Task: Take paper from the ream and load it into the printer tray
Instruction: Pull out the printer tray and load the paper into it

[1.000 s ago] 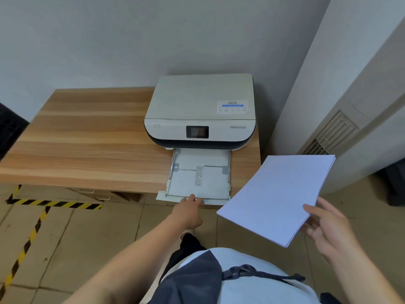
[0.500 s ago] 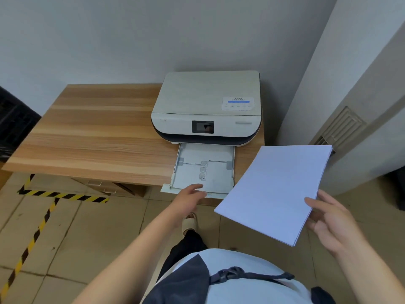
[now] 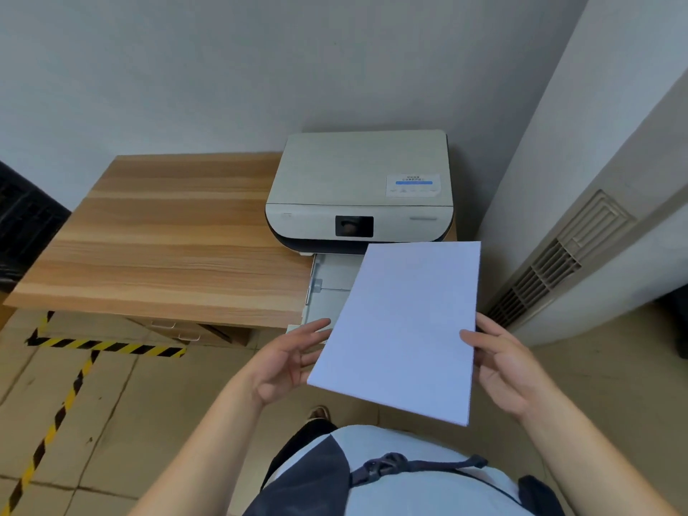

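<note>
A white printer with a dark small screen sits at the right end of a wooden desk. Its grey paper tray is pulled out over the desk's front edge, and most of it is hidden behind the paper. I hold a stack of white paper in the air in front of the tray, tilted. My right hand grips its right edge. My left hand is at its left edge with fingers spread; the fingertips reach under the sheets. The ream is out of view.
A white air-conditioner cabinet with a vent grille stands close on the right of the printer. Yellow-black hazard tape runs along the tiled floor below the desk. A dark object sits at the far left.
My left hand left the tray's front edge and came up to the paper's left side. My right hand swung the stack left, over the tray.
</note>
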A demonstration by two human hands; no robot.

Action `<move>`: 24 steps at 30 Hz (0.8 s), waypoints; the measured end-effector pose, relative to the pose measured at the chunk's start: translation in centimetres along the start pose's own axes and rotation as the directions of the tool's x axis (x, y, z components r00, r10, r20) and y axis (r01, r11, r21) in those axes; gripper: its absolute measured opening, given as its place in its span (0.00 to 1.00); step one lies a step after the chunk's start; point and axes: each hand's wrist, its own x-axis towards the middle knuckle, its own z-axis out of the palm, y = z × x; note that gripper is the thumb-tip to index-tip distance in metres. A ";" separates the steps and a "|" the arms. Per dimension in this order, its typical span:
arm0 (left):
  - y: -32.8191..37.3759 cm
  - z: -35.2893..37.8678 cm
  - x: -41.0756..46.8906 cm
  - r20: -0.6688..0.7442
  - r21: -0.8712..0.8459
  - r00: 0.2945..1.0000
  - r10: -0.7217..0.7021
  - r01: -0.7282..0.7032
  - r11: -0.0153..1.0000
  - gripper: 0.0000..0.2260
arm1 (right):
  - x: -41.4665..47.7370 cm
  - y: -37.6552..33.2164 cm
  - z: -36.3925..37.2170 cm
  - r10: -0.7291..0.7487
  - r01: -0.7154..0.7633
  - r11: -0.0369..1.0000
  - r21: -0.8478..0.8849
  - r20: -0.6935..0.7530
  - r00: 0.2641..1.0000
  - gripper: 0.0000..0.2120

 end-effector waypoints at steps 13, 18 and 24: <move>-0.2 -7.0 0.8 -0.026 0.069 0.998 -0.060 0.062 0.996 0.25 | 5.9 5.5 4.5 0.225 -0.225 0.974 0.023 -0.008 0.974 0.18; -0.1 -8.4 1.0 -0.134 0.033 0.989 -0.068 0.073 0.997 0.27 | 8.3 7.5 5.6 0.289 -0.288 0.956 0.059 -0.015 0.957 0.18; 0.7 -7.0 2.3 -0.203 0.084 0.978 -0.055 0.074 0.994 0.24 | 10.3 7.4 6.1 0.292 -0.282 0.953 0.112 -0.081 0.953 0.16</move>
